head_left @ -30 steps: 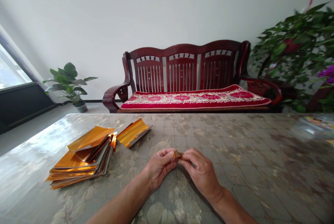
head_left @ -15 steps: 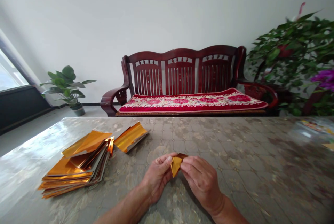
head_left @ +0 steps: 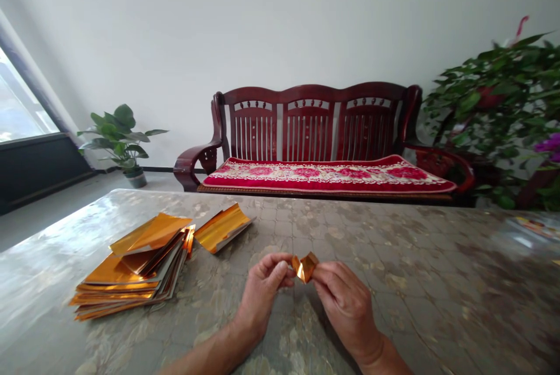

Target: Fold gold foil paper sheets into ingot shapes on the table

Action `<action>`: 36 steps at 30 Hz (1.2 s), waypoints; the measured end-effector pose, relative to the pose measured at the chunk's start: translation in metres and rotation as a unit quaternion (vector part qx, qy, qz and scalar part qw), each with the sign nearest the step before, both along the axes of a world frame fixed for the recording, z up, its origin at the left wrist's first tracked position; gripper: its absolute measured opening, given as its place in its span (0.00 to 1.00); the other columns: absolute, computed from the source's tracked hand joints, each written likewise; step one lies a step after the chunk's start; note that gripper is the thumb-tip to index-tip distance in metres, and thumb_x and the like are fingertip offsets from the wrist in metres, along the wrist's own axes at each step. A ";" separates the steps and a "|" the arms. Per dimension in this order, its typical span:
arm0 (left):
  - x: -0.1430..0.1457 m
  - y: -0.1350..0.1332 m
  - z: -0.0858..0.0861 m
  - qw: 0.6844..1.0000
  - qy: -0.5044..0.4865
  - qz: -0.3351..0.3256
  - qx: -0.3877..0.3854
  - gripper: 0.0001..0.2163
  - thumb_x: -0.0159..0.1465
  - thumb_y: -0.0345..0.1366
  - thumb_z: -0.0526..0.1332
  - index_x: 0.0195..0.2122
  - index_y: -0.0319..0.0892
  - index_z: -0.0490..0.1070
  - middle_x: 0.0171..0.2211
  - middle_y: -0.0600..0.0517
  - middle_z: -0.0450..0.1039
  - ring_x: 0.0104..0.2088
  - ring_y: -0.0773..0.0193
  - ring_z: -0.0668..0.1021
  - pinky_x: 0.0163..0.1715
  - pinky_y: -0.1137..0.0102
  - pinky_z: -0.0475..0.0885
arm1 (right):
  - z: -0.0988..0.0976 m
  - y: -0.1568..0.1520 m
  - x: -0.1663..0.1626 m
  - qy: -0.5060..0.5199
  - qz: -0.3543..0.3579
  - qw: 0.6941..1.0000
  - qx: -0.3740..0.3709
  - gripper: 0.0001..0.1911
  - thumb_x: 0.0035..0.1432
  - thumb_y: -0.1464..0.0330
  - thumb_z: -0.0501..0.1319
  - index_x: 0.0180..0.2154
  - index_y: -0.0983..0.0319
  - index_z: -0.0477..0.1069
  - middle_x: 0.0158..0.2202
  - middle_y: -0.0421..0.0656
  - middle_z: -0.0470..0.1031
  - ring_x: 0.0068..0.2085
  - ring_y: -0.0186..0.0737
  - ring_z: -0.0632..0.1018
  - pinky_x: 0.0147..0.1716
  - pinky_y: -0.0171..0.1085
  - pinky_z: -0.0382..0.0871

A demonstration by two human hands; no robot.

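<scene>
My left hand (head_left: 262, 290) and my right hand (head_left: 345, 299) meet just above the table, each pinching one side of a small folded piece of gold foil paper (head_left: 305, 266). The piece is lifted a little off the patterned table (head_left: 415, 270). To the left lies a stack of gold foil sheets (head_left: 131, 273), several of them fanned out. A single curled gold sheet (head_left: 223, 226) rests just behind the stack.
Behind the table stands a dark red wooden bench (head_left: 315, 130) with a red flowered cushion. A small potted plant (head_left: 120, 142) sits on the floor at the left, a large leafy plant (head_left: 507, 107) at the right. Something flat in clear wrapping (head_left: 531, 228) lies at the table's far right.
The folded gold piece has been turned and raised between my fingertips, and now stands more open and upright. The view has shifted slightly.
</scene>
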State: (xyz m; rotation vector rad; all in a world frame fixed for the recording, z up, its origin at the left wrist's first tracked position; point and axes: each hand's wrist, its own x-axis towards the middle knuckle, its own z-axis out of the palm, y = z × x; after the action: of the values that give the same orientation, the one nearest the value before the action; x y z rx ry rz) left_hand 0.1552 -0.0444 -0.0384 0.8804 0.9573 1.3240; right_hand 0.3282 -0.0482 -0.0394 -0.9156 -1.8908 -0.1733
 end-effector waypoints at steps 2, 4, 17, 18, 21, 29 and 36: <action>0.001 -0.001 0.001 1.000 0.013 0.005 0.016 0.17 0.53 0.45 0.72 0.37 0.38 0.78 0.32 0.50 0.78 0.28 0.68 0.77 0.33 0.73 0.73 | 0.000 0.000 0.000 0.000 0.003 1.000 -0.006 0.08 0.62 0.75 0.59 0.36 0.58 0.74 0.32 0.42 0.78 0.34 0.38 0.78 0.35 0.37 0.72; 0.002 -0.001 0.000 0.999 0.029 0.012 0.037 0.16 0.53 0.43 0.72 0.37 0.39 0.77 0.29 0.51 0.77 0.27 0.67 0.77 0.32 0.73 0.73 | 0.000 0.000 -0.001 0.002 0.006 1.000 -0.012 0.09 0.62 0.75 0.58 0.36 0.57 0.74 0.32 0.42 0.78 0.34 0.38 0.78 0.35 0.36 0.72; -0.006 -0.011 0.007 0.923 0.283 0.032 0.258 0.04 0.62 0.36 0.66 0.35 0.45 0.81 0.38 0.46 0.77 0.38 0.60 0.76 0.34 0.72 0.70 | 0.000 -0.002 -0.005 0.001 0.036 0.999 -0.026 0.09 0.63 0.76 0.59 0.39 0.58 0.74 0.33 0.42 0.77 0.35 0.38 0.78 0.36 0.36 0.71; -0.006 -0.011 0.006 0.925 0.281 0.029 0.254 0.04 0.62 0.36 0.66 0.34 0.45 0.81 0.36 0.47 0.77 0.37 0.60 0.76 0.34 0.72 0.69 | -0.001 -0.002 -0.005 0.000 0.036 0.999 -0.026 0.08 0.63 0.76 0.59 0.38 0.58 0.74 0.33 0.42 0.77 0.34 0.38 0.78 0.36 0.36 0.71; -0.006 -0.008 0.003 0.927 0.283 0.024 0.245 0.04 0.62 0.36 0.65 0.32 0.45 0.81 0.32 0.48 0.77 0.34 0.61 0.75 0.34 0.72 0.68 | -0.002 -0.004 -0.005 0.002 0.042 0.998 -0.038 0.08 0.62 0.75 0.59 0.37 0.57 0.73 0.32 0.42 0.77 0.34 0.38 0.78 0.36 0.36 0.71; -0.008 -0.006 0.000 0.911 0.312 0.031 0.268 0.06 0.64 0.36 0.64 0.33 0.45 0.80 0.30 0.50 0.76 0.32 0.64 0.75 0.34 0.74 0.68 | 0.004 -0.008 -0.009 0.047 0.036 0.997 -0.050 0.09 0.61 0.70 0.62 0.45 0.57 0.71 0.38 0.44 0.77 0.40 0.41 0.78 0.40 0.39 0.72; -0.007 -0.004 -0.010 0.889 0.331 0.034 0.313 0.05 0.65 0.34 0.62 0.32 0.42 0.76 0.30 0.52 0.75 0.31 0.67 0.74 0.33 0.76 0.68 | 0.006 -0.005 -0.011 0.037 0.074 0.994 -0.065 0.08 0.61 0.72 0.61 0.43 0.57 0.71 0.41 0.44 0.76 0.41 0.41 0.76 0.41 0.41 0.70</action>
State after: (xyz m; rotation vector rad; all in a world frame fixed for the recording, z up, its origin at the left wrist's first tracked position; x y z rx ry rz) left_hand 0.1478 -0.0488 -0.0480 1.8997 1.0844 1.4423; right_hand 0.3173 -0.0531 -0.0334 -0.8526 -1.9087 0.0723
